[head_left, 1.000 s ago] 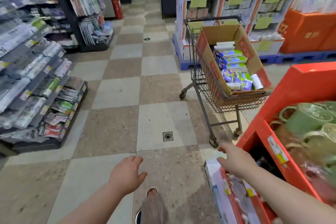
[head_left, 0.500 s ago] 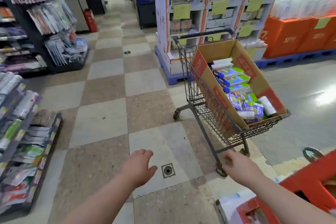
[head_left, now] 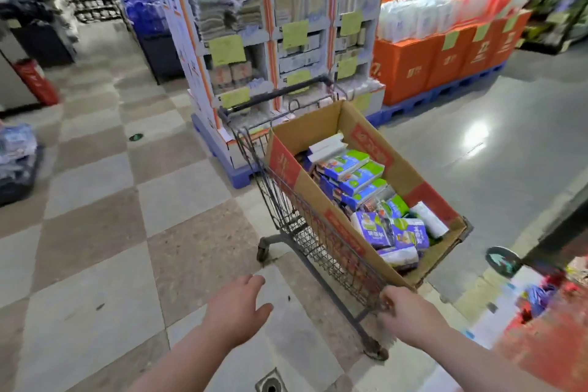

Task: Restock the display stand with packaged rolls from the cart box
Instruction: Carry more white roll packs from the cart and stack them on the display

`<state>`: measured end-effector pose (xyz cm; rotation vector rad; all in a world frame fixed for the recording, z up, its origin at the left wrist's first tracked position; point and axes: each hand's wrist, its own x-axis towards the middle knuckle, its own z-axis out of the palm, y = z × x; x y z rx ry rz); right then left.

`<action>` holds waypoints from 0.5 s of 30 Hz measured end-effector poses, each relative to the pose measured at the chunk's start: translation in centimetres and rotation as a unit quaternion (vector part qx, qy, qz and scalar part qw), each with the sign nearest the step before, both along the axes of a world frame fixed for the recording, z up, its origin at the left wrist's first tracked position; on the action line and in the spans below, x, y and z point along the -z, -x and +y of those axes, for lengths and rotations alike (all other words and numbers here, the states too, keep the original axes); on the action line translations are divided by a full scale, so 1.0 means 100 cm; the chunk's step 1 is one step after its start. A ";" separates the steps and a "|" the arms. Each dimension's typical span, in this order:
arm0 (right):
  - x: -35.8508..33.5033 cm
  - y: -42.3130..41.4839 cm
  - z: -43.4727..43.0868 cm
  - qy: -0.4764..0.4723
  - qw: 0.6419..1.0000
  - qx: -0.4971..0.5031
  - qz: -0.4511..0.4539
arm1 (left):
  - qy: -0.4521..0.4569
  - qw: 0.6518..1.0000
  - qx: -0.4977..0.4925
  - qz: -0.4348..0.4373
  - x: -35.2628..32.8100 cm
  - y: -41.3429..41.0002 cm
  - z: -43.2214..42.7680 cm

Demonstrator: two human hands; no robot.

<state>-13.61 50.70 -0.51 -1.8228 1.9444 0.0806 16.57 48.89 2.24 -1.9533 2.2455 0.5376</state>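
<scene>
A wire shopping cart (head_left: pixel 296 213) stands ahead of me, carrying an open cardboard box (head_left: pixel 404 175) with red print. Inside lie several blue-and-green packaged rolls (head_left: pixel 356 175) and a white roll (head_left: pixel 428 218). My right hand (head_left: pixel 409 313) is at the cart's near corner, fingers loosely curled by the wire rim; whether it touches is unclear. My left hand (head_left: pixel 237 307) hangs open over the floor, left of the cart, holding nothing. The red display stand (head_left: pixel 553 337) shows blurred at the lower right edge.
A white cardboard shelf display (head_left: pixel 270 51) on a blue pallet stands behind the cart. Orange boxes (head_left: pixel 445 57) with white packs fill the back right. A floor drain (head_left: pixel 270 383) lies near my feet. Shelving (head_left: pixel 16 162) lines the left.
My view swung up and right, and the cart came closer. My right hand reached forward to the cart's near corner; my left hand rose slightly beside it.
</scene>
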 end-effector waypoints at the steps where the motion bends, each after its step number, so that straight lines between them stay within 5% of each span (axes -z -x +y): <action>1: -0.002 0.004 -0.016 0.002 1.000 0.010 0.002 | -0.002 1.000 0.009 0.004 0.001 0.004 -0.018; 15: 0.012 0.056 -0.169 -0.011 0.989 0.148 0.007 | -0.013 0.980 0.198 -0.008 0.017 0.059 -0.227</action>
